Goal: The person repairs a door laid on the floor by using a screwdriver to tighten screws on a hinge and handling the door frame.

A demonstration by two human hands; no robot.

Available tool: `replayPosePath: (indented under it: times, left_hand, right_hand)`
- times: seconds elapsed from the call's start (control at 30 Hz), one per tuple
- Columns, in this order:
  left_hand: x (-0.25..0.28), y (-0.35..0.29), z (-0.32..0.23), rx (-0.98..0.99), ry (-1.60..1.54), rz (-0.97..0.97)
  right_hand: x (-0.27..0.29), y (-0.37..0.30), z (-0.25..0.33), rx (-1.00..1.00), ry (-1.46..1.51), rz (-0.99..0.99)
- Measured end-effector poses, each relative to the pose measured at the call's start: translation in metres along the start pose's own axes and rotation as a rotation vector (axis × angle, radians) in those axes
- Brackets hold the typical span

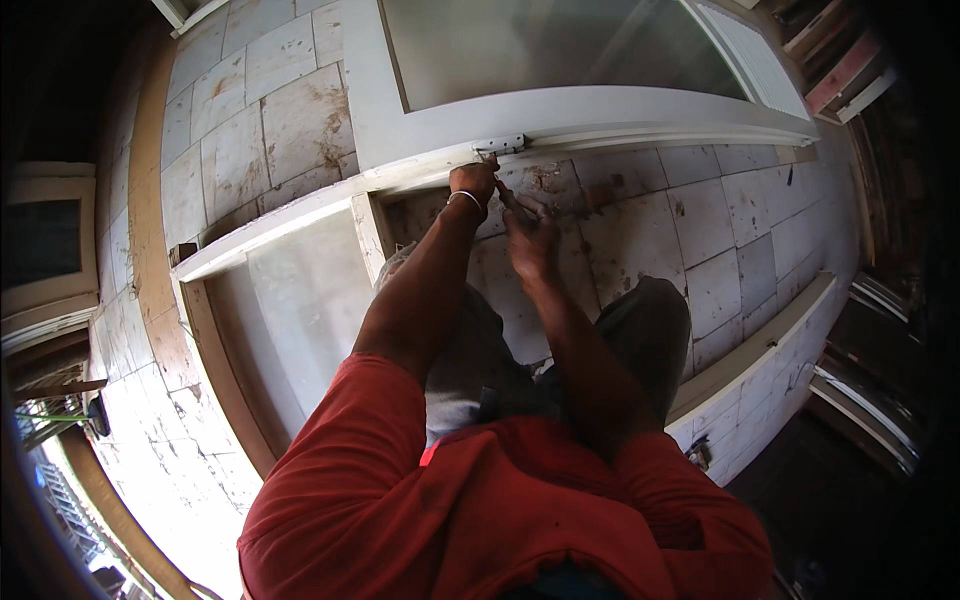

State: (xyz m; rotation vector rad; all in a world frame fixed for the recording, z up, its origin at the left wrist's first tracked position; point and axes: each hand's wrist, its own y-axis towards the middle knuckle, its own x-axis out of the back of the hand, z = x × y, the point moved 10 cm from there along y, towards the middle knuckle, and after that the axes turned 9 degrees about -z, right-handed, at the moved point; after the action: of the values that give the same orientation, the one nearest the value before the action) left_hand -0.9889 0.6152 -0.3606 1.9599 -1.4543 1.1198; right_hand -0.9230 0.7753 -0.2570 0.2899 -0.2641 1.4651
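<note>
A metal hinge (500, 145) with holes in it lies along the edge of a white framed door (440, 125) with a frosted pane. Just below the hinge is my left hand (472, 181), closed, a pale bracelet at its wrist. Whatever its fingers grip is hidden. My right hand (533, 232) is closed too, slightly nearer to me, its fingertips close to the left hand. A thin dark object seems to run between the two hands, too small to name. Against the door's edge rests a second white frame (285, 225) with a pane.
Stained pale tiles (715, 220) cover the floor. A long pale wooden board (755, 350) lies to the right. Another framed panel (50, 240) stands at the far left. Timber pieces (850, 75) are stacked at the upper right. My knees are bent beside my arms.
</note>
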Motion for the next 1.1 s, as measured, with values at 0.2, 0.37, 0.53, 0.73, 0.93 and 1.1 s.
replayPosePath:
  times: [0.2, 0.37, 0.53, 0.73, 0.93, 1.1]
  left_hand:
    - [-0.002, -0.006, -0.006, -0.033, -0.017, 0.028]
    - [-0.004, -0.005, 0.008, 0.09, -0.227, -0.005]
    - [-0.013, -0.006, 0.009, 0.164, -0.349, 0.049]
    - [-0.014, -0.007, 0.015, 0.312, -0.462, 0.056]
    - [-0.012, -0.011, -0.002, 0.291, -0.468, 0.121]
    - [-0.008, -0.002, 0.02, 0.231, -0.266, 0.07]
  right_hand:
    - [0.006, -0.003, 0.012, -0.086, -0.03, -0.025]
    - [-0.003, -0.006, 0.006, -0.181, 0.044, -0.011]
    - [-0.001, -0.009, -0.002, -0.229, 0.176, -0.026]
    - [-0.004, -0.011, -0.007, -0.329, 0.247, -0.023]
    - [0.004, -0.004, -0.017, -0.096, 0.124, -0.059]
    - [-0.016, -0.019, -0.006, -0.572, 0.327, 0.007]
